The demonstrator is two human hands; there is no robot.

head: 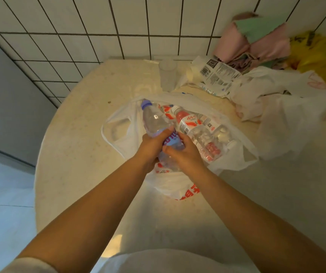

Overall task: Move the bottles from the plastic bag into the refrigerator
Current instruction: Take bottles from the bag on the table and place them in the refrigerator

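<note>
Bottles: we've got one clear bottle with a purple cap (154, 123) in both hands, lifted at a tilt over the open plastic bag (235, 152), cap pointing up and away from us. Left hand (152, 144) wraps the label area, thumb on top; right hand (185, 156) clamps the lower body just beside it. Hands are practically touching. Two-handed grip looks like it's there to draw the bottle clear of the bag mouth without dragging the film along.

Remaining bottles (195, 125) lie on their sides inside the bag, red-and-white labels, packed against each other. Bag sits flat on the beige counter (75, 134), mouth spread wide, which keeps everything reachable.

Refrigerator isn't identifiable in view; the grey panel at left could be it, we can't tell.

Also on the counter: frosted cup (167, 75), printed packaging (217, 75), a second crumpled bag (280, 107), cloths (256, 42) by the tiled wall.

Judgement: early in the task, most bottles not yet moved.
</note>
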